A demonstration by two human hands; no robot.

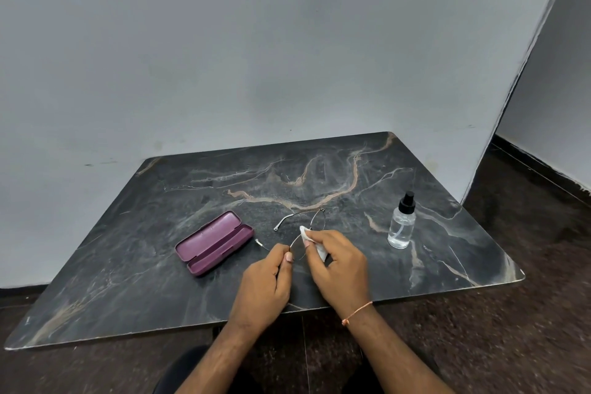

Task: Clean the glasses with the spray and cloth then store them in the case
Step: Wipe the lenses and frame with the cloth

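Observation:
Thin wire-rimmed glasses are held just above the dark marble table, temples unfolded and pointing left. My left hand pinches the near rim between thumb and fingers. My right hand holds a small white cloth pressed against the near lens. A purple glasses case lies open on the table to the left of my hands. A clear spray bottle with a black cap stands upright to the right.
A grey wall rises right behind the table's far edge. The wall's corner runs down at the right, with dark floor beyond the table's right edge. My lap is below the near edge.

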